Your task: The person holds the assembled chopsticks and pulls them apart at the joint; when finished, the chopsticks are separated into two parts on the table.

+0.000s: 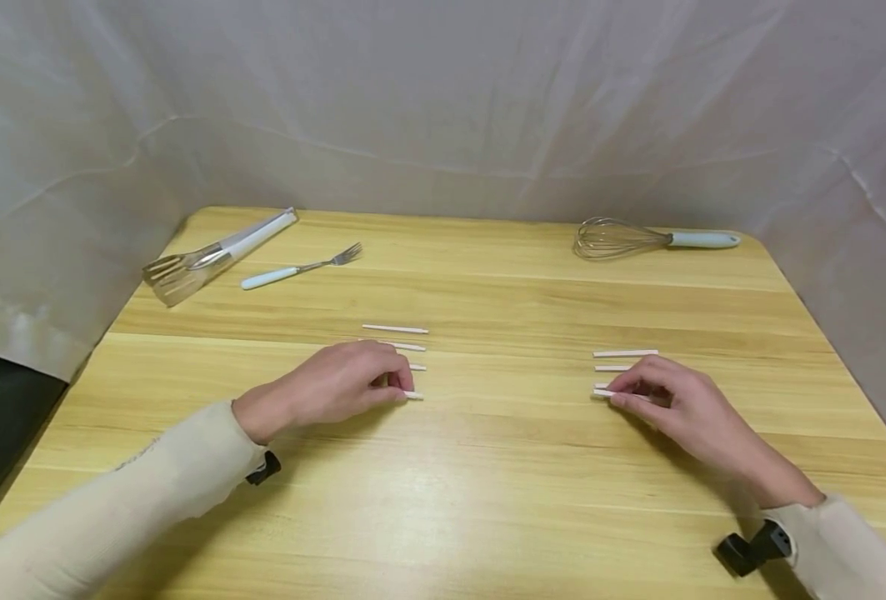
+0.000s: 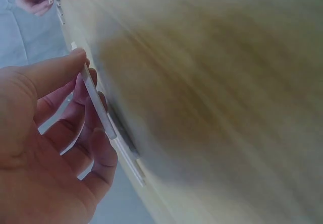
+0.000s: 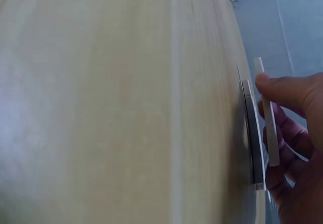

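Observation:
With thumb and fingers, my left hand (image 1: pixel 352 379) pinches a thin white stick (image 2: pixel 98 100), held just off the wooden table in the left wrist view. Beyond that hand lie more white sticks, among them a far one (image 1: pixel 395 329) and one partly covered by the fingers (image 1: pixel 410 347). On the other side, my right hand (image 1: pixel 683 404) pinches a similar white stick (image 3: pixel 270 128) by thumb and fingertips. Close behind it, other sticks lie in a roughly parallel row, the farthest (image 1: pixel 626 353) fully visible and a nearer one (image 1: pixel 611 368) partly hidden by the hand.
At the back left of the wooden table (image 1: pixel 443 483) lie tongs (image 1: pixel 251 237) and a fork (image 1: pixel 273 277) with a pale blue handle. A whisk (image 1: pixel 701 240) rests at the back right. Pale cloth (image 1: pixel 443 100) hangs behind the table and along its sides.

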A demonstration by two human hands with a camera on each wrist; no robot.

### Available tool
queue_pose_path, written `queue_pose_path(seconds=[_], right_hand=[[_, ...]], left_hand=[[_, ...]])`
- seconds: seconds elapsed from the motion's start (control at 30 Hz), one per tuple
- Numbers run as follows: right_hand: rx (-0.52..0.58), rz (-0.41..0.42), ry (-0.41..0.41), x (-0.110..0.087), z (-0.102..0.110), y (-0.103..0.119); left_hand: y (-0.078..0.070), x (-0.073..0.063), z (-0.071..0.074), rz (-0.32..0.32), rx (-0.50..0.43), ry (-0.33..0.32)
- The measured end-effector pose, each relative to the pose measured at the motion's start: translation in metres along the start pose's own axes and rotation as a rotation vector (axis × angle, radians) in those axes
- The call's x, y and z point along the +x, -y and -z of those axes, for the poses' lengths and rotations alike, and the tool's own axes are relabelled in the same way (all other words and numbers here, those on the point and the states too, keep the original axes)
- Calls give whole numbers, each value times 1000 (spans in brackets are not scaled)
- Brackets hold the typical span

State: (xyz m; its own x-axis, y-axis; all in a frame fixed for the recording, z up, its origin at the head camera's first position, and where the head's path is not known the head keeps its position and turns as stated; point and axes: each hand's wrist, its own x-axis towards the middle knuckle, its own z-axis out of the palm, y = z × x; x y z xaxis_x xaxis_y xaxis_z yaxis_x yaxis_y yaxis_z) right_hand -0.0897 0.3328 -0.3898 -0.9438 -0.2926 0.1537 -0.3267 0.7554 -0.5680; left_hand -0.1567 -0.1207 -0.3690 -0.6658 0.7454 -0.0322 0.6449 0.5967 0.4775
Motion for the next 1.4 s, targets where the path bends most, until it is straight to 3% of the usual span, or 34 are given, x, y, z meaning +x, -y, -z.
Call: queue_pose_path(seconds=[0.3, 0.67, 1.1, 1.4], right_hand=[[-47, -26, -3, -4, 4, -2], [-68, 2, -1, -10, 5, -4], [-68, 27, 15, -10, 7, -5], [-78, 43, -12, -9, 6, -12]], left_hand=[[-1, 0, -4, 1, 14, -7], [1, 0, -5, 5, 14, -21], [16, -8, -5, -8, -105, -38], [23, -6, -4, -11, -92, -33]])
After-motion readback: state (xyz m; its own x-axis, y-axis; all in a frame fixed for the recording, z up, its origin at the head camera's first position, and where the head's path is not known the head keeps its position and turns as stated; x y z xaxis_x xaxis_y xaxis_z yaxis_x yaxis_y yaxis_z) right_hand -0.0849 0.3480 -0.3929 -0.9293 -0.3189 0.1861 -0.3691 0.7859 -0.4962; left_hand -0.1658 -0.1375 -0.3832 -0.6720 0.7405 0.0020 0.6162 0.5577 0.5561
